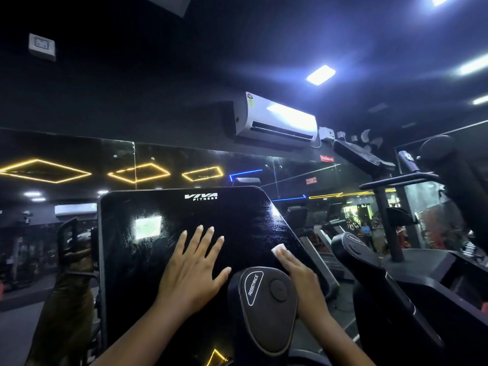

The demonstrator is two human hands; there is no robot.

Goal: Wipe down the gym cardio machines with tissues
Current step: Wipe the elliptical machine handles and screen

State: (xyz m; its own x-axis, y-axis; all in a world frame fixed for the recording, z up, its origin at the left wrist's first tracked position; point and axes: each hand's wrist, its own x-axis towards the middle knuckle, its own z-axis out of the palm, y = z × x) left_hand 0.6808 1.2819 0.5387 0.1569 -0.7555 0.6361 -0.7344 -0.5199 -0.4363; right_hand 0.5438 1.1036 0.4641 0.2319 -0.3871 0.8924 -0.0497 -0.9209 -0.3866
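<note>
Gleaming black console (237,215), small white tissue (278,249).

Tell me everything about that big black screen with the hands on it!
The screen is a big, glossy black panel with rounded corners, tilted back and dark. White VIVA FITNESS lettering sits near its top, and bright reflections glint on it. The left hand lies flat on it, fingers spread; the right hand presses a white tissue on its right side.

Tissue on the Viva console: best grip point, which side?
Pinch the free white corner of the tissue, which juts past the fingertips of the right hand, approaching from the upper side of the console. The rest is pinned flat under that hand, so probably no other edge lifts.
</note>
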